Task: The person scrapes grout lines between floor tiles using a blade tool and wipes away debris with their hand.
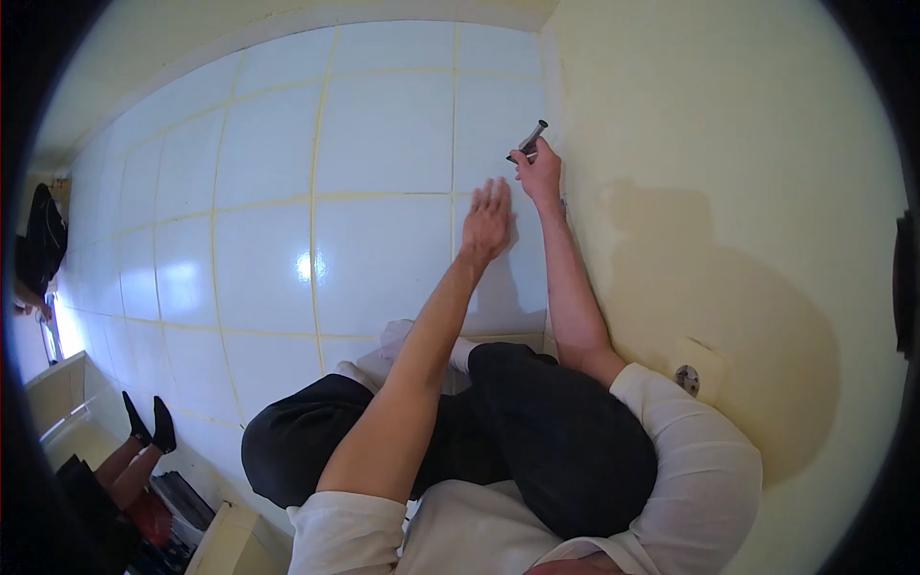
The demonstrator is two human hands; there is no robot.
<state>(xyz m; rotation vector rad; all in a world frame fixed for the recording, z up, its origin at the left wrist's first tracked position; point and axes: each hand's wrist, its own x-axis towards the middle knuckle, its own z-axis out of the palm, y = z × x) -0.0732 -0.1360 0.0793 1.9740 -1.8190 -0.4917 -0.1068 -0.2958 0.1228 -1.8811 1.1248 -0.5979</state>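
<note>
My right hand [540, 174] is closed around a short black-and-grey hand tool [537, 134], held low by the floor's corner with the wall. The tool's exact kind is too small to make out; one end points up and away, and its lower end is near the tiles. My left hand [487, 225] is just to the left and nearer to me, palm down over the floor, fingers stretched out and slightly blurred. It holds nothing. Under both hands are large pale tiles [383, 134] with yellowish grout lines [314, 153].
A cream wall [709, 115] rises close on my right, with a round socket [687, 379] low on it. My crossed legs [565, 431] are in front of me. At the left are one person in dark clothes [43, 235] and another person's dark-shod feet [153, 426].
</note>
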